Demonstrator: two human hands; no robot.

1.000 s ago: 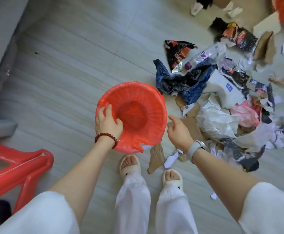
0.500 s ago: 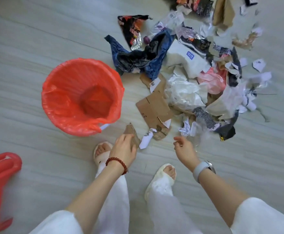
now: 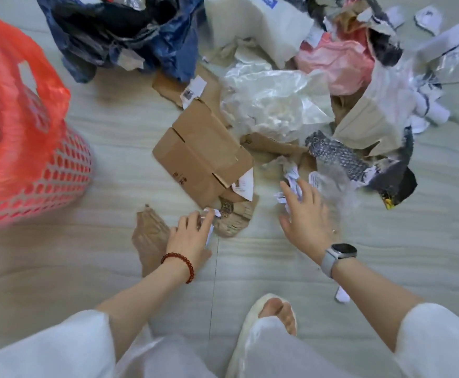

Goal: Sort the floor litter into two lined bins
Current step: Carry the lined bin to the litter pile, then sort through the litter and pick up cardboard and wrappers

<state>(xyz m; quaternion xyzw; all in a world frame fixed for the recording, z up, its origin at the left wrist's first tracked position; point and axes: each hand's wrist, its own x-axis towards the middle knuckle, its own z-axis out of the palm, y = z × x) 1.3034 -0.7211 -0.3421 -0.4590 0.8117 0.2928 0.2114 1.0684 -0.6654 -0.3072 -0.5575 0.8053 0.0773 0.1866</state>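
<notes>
A red mesh bin (image 3: 59,170) lined with a red plastic bag (image 3: 10,110) stands at the left edge. Litter is heaped across the floor ahead: a flattened cardboard box (image 3: 201,154), a clear plastic bag (image 3: 272,105), a pink bag (image 3: 337,61), a dark blue bag (image 3: 119,31). My left hand (image 3: 193,238) lies over a torn brown cardboard piece (image 3: 149,236) and pinches a small white paper scrap (image 3: 210,215). My right hand (image 3: 304,216) reaches with spread fingers onto crumpled white paper (image 3: 291,178), touching it.
A white padded mailer (image 3: 250,25), dark bubble wrap (image 3: 334,154) and several paper shreds (image 3: 427,105) lie in the heap to the right. My sandalled foot (image 3: 274,312) stands on the tiled floor just behind the hands. A loose white scrap (image 3: 341,294) lies under my right forearm.
The view has dropped much closer to the floor. Both hands moved forward into the litter: the left took hold of the white scrap, the right reached the crumpled paper.
</notes>
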